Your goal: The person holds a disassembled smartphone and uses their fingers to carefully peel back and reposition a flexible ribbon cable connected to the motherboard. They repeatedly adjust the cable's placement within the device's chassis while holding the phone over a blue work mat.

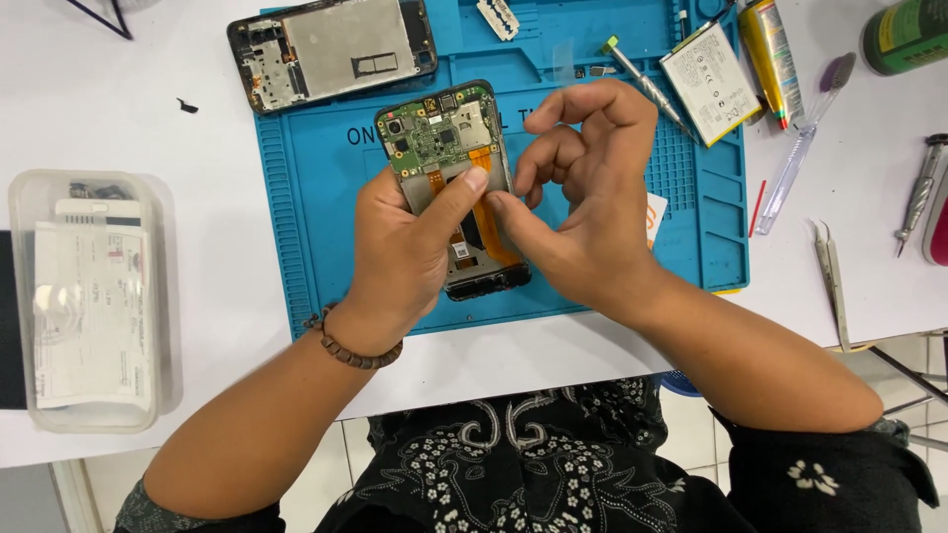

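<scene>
Your two hands meet over the blue mat (316,188), the landmark here. Left hand (400,257) grips one opened phone (449,148) by its edge, thumb across the middle, phone held just above the mat's centre. Right hand (583,207) pinches at the phone's right side with thumb and forefinger, other fingers curled loose. One phone frame (331,49) lies on the mat's top-left corner. One battery (709,84) and one screwdriver (642,84) at its top right. Right of the mat: one clear brush (805,133), one pair of tweezers (829,281). Left of the mat: one clear plastic box (89,301) on the bench (217,326).
</scene>
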